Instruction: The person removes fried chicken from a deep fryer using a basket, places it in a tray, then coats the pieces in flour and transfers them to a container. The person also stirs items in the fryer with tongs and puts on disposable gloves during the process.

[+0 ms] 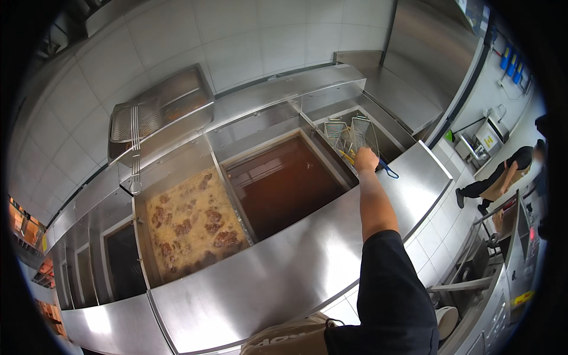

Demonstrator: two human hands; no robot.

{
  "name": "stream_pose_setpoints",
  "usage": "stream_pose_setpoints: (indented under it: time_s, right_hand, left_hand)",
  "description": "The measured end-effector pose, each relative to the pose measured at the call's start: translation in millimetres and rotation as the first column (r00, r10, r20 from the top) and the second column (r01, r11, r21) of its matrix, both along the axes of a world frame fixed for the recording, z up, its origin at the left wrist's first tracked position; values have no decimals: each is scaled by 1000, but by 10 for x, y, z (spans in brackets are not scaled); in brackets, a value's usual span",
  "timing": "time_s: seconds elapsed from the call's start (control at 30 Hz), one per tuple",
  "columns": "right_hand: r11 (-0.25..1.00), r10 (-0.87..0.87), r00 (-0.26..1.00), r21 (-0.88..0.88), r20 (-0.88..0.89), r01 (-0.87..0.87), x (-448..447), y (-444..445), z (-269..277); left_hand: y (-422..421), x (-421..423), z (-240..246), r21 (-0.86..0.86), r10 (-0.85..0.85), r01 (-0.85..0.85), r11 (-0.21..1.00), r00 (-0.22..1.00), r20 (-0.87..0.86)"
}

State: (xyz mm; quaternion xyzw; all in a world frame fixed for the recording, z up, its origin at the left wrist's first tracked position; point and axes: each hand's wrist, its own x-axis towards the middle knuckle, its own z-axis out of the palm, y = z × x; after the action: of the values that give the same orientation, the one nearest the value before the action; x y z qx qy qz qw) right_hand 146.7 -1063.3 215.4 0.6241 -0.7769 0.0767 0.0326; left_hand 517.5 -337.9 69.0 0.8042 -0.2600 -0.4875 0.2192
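Note:
My right hand [366, 159] is closed in a fist over the handles of the wire fry baskets [359, 131] in the right-hand fryer bay. A yellow handle [347, 157] runs up to its left side, and a blue looped handle [388, 170] shows just right of the wrist. The fingers hide which handle is in the grip. Left of the baskets lies a vat of still, dark brown oil [288, 182]. Further left, browned fried pieces [214, 222] float in a vat of foaming oil [186, 204]. My left hand is out of view.
A steel pan [195, 100] on the back ledge holds a wire-mesh skimmer [135, 126], its handle jutting over the bubbling vat. A steel front ledge [266, 284] borders the fryers. Another person [501, 177] bends forward at the far right, beyond the tiled floor [432, 235].

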Motion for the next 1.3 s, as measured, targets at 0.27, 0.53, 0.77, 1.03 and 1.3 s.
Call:
stream_pose_setpoints:
  time_s: [0.27,0.53,0.77,1.03,1.3]
  right_hand:
    - [694,564,819,-596,101,-404,314,1356,300]
    - [15,593,-404,-511,697,-859,1592,5040,429]
    - [109,712,-257,-466,653,-878,1575,5682,233]
    - [844,459,462,-209,759,-495,1232,7273,283]
    - [1000,-21,672,15,740,15,1278,9247,235]
  left_hand:
    - [512,-117,890,-34,-222,223,974,974,39]
    - [-424,-286,2639,-312,-447,568,761,809,382]
    - [-605,-351,3020,-444,-677,749,492,650,346]
    - [-489,-129,2536,-495,-794,865,79,355,494]
    - [227,-769,2160,-648,-883,690,-322,28,469]
